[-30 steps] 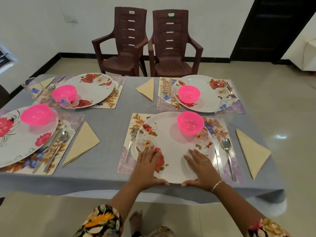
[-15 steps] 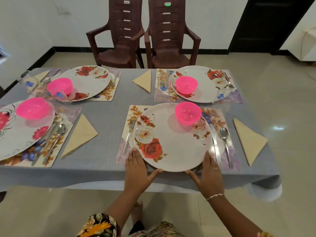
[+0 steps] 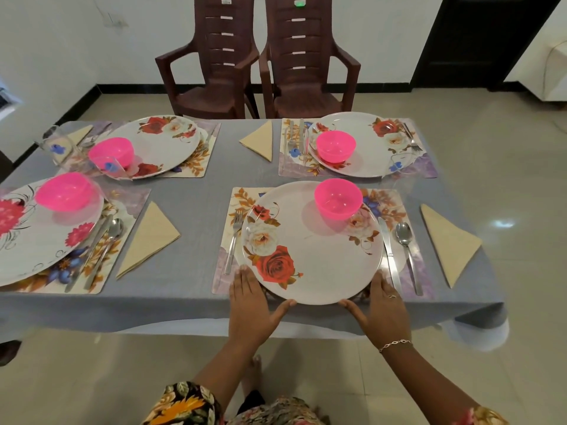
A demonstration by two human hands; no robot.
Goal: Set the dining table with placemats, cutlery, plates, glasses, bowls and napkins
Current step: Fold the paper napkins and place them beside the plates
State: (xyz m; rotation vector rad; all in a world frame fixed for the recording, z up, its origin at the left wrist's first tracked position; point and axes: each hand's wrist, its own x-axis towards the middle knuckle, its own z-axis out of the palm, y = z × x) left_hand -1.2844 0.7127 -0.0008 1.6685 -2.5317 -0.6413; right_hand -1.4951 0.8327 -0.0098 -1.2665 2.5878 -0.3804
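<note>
The near plate (image 3: pixel 313 256) lies on its mat (image 3: pixel 241 196) at the front of the surface (image 3: pixel 190 210). Its near rim appears to reach past the mat's front border, close to the surface's edge, and that is where the main risk sits: the left hand (image 3: pixel 250 305) and right hand (image 3: pixel 382 305) lie flat, palms down, fingers straight, thumbs spread against the near rim, cradling the plate from either side and gripping nothing, so any straightening is done by pushing and sliding alone. A pull towards the body could carry the rim over the edge and tip the plate. The pink bowl (image 3: pixel 337 199) stands loose on the plate's far right part, well off centre; it looks like light plastic, so a quick turn or jerk of the plate would probably send it skating across the smooth face or off the rim. To the left the fork (image 3: pixel 233 240) lies touching or just under the rim, I cannot tell which, and to the right the knife (image 3: pixel 389 253) is just beside it with the spoon (image 3: pixel 405 240) next along; a sideways nudge would shove these askew, and the right hand's fingers are near enough to the knife's handle to drag it. The mat may also slip on the surface under pressure. The napkin (image 3: pixel 448 240) lies apart to the right, out of harm
</note>
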